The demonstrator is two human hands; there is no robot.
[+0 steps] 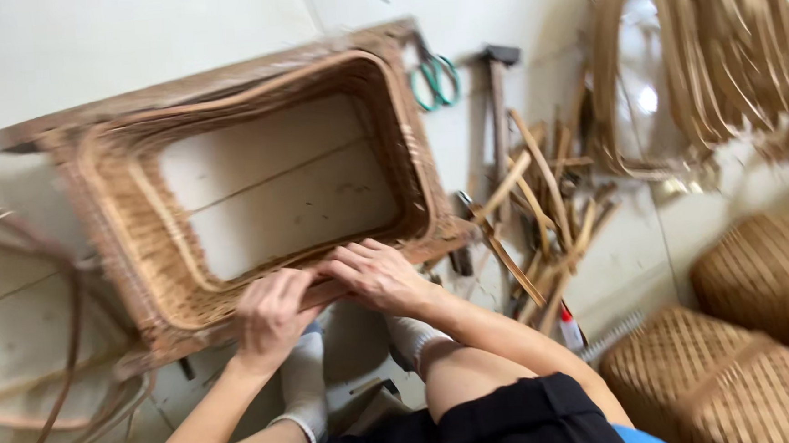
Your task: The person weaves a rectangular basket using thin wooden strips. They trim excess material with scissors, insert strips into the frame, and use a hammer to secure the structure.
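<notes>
Nearest, 2 bare knees and white socks (306,382) are seen above the pale tiled floor (128,46). The left hand (271,317) is curled, its grip closed on the near rim of the bottomless woven frame (141,255); the right hand (375,276) is pressed flat on that rim, fingers together. Right of the frame, green-handled scissors (434,80), a hammer (498,96) and cane offcuts (541,222) are scattered.
</notes>
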